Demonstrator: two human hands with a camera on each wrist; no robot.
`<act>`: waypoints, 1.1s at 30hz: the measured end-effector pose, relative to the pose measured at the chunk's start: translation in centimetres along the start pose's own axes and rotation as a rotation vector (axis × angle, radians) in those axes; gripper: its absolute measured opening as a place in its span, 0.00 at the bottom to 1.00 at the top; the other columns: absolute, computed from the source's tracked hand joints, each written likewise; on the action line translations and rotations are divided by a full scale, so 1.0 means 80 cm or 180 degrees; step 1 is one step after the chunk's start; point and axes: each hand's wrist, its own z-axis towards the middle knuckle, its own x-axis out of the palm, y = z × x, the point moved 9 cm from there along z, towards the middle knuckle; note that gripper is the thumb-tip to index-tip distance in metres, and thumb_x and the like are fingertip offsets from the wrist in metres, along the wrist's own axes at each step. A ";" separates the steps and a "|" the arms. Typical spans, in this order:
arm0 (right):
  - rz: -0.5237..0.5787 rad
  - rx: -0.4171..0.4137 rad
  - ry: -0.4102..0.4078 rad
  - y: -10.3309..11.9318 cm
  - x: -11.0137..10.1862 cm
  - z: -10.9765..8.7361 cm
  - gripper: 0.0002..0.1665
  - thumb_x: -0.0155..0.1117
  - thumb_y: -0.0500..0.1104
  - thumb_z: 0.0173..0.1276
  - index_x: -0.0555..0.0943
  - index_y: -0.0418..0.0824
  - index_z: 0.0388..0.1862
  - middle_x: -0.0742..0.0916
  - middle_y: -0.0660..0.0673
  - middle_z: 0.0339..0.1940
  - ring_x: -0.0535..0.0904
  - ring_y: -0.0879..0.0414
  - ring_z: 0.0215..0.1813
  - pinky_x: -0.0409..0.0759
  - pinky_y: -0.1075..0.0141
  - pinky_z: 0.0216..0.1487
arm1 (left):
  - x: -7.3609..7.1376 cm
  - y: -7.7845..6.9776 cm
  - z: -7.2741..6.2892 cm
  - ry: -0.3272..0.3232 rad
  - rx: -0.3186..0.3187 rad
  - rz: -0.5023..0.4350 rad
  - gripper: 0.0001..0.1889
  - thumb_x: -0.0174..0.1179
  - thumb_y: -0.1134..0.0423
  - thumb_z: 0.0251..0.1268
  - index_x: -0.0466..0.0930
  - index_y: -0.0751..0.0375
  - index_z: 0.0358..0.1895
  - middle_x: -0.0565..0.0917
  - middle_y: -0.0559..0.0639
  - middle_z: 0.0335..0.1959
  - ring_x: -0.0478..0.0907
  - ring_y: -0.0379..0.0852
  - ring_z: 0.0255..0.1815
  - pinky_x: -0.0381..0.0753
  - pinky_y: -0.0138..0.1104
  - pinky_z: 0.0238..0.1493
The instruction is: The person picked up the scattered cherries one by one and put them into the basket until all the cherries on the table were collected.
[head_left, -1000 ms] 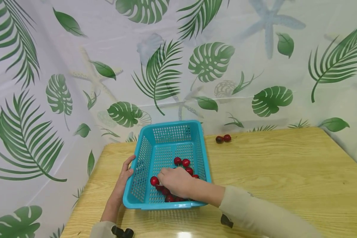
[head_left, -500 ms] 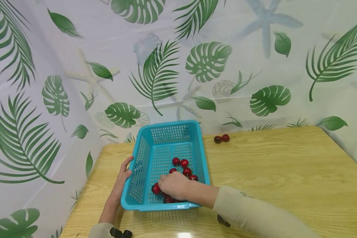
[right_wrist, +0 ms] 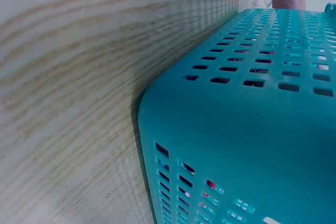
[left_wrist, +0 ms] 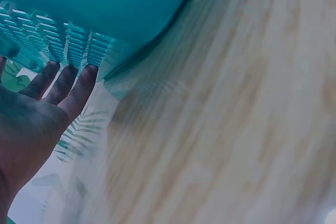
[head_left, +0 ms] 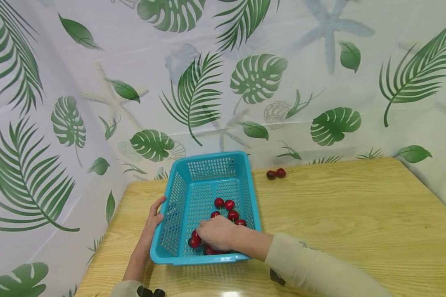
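A blue perforated plastic basket stands on the wooden table with several red cherries in its near right part. My right hand reaches down into it among the cherries. Two cherries lie at the left of its curled fingers. Its fingertips are hidden, so I cannot tell whether it holds a cherry. Outside the basket's left wall rests my left hand. In the left wrist view, the left fingers are stretched out and touch the slotted wall. The right wrist view shows the basket's outer corner, without the right hand.
A pair of cherries, one darker, lies on the table to the right of the basket, near the back edge. Behind the table hangs a leaf-patterned cloth. Another cloth side borders the table on the left.
My right hand has shifted slightly nearer inside the basket, uncovering a cherry behind it. The leftmost cherry has moved nearer, and a second shows beside it. My left hand stays at the basket wall.
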 end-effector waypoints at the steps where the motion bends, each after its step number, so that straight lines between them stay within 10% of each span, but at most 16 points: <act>1: 0.0032 0.0004 -0.0020 -0.001 -0.001 0.000 0.08 0.63 0.50 0.69 0.84 0.47 0.40 0.83 0.54 0.34 0.82 0.62 0.39 0.81 0.68 0.33 | 0.000 0.000 0.000 0.0006 0.0003 -0.0011 0.30 0.36 0.56 0.76 0.44 0.50 0.78 0.52 0.66 0.76 0.58 0.67 0.69 0.70 0.44 0.58; 21: 0.0560 0.0166 -0.0188 -0.017 -0.010 -0.003 0.05 0.63 0.46 0.66 0.80 0.47 0.32 0.79 0.55 0.27 0.79 0.61 0.33 0.78 0.68 0.31 | 0.000 0.000 0.001 -0.0001 0.0027 0.0041 0.31 0.36 0.56 0.74 0.45 0.48 0.78 0.49 0.63 0.78 0.54 0.66 0.73 0.66 0.50 0.62; 33: 0.1143 0.0305 -0.0822 -0.043 -0.044 -0.020 0.09 0.65 0.45 0.67 0.77 0.48 0.27 0.76 0.57 0.25 0.68 0.67 0.26 0.65 0.74 0.21 | 0.001 -0.001 0.001 0.0003 0.0025 0.0045 0.31 0.36 0.56 0.74 0.45 0.48 0.78 0.50 0.63 0.77 0.55 0.66 0.72 0.66 0.50 0.62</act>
